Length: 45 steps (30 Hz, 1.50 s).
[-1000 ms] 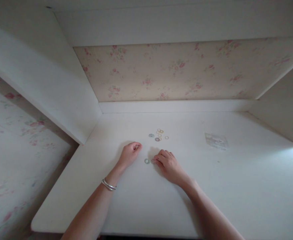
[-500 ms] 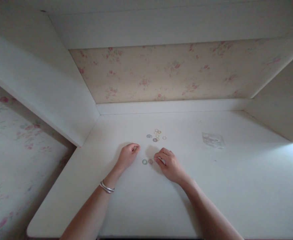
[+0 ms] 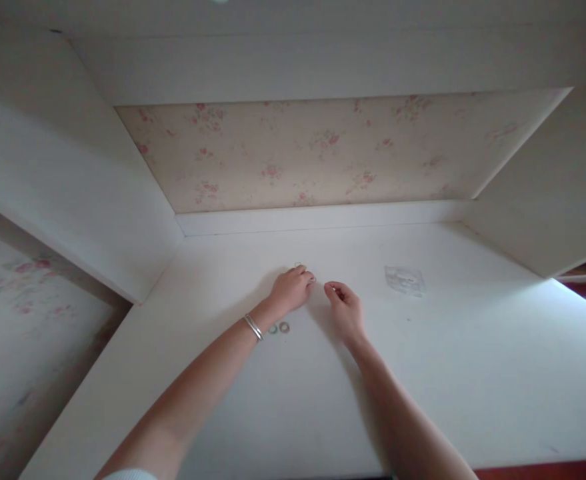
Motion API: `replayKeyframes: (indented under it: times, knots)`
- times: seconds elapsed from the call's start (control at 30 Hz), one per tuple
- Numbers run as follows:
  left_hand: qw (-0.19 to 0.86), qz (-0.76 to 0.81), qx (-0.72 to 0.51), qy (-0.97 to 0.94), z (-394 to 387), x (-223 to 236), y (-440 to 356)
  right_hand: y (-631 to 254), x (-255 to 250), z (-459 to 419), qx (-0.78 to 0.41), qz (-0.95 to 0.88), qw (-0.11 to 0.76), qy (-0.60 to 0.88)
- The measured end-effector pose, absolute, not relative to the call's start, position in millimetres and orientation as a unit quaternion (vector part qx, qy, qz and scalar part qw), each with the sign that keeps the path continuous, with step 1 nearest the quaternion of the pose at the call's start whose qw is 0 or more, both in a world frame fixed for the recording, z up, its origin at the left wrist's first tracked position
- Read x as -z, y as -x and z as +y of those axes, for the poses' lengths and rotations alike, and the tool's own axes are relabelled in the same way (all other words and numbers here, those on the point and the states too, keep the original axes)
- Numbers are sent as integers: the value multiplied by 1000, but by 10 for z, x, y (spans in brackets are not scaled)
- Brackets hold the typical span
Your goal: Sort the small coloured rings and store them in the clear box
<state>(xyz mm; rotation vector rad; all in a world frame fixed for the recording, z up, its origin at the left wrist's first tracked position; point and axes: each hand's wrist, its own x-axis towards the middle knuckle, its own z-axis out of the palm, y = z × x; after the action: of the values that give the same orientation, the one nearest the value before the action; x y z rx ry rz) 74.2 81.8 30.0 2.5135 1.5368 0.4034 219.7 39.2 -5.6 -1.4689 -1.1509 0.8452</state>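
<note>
My left hand [image 3: 293, 289] reaches over the cluster of small thin rings, fingers bent down and drawn together. It covers most of them; the edge of one thin ring [image 3: 299, 265] shows just beyond the knuckles. What its fingertips grip is hidden. To the right, my right hand [image 3: 345, 308] is held in a pinch, thumb against the forefinger. Anything between those fingers is too small to make out. Below my left wrist, a greenish ring [image 3: 273, 329] and a brownish-pink ring [image 3: 288, 327] lie side by side on the white tabletop [image 3: 273, 407].
A clear plastic bag [image 3: 405, 281] lies flat to the right of my hands. A white side panel [image 3: 97, 173] stands at the left and another at the right. Along the back runs a low white ledge [image 3: 323, 219] beneath flowered wallpaper.
My left hand has moved forward and right, onto the ring cluster. My right hand has left the two nearer rings and moved forward, pinched. The view has shifted slightly right.
</note>
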Motion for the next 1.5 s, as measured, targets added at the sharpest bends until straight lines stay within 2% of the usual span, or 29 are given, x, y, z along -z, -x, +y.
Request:
replayKeyframes:
  times: [0.37,0.7,0.9,1.1,1.23,1.33,1.5]
  knots:
    - [76,475,-67,-874,931,-212,-763,-2185,102,451,-384,-479,522,592]
    - [112,486,-195,-844,207,-304,-167,-2155,136,462,-379,-503,489,604]
    - [111,479,-196,-848,-175,-196,-48,-2146,153,449,-370,-521,472,607]
    - [81,483,-177,-854,-219,-117,-51,-2145,159,434,-373,-525,465,608]
    - [98,485,-177,-851,-227,-113,-60,-2147,145,430,-380,-527,467,600]
    - [141,488,-211,-835,-216,-134,-50,-2146,137,430,-377,-530,471,596]
    - [219,540,-341,-738,-129,-182,83,-2116,129,389,-344,-566,450,598]
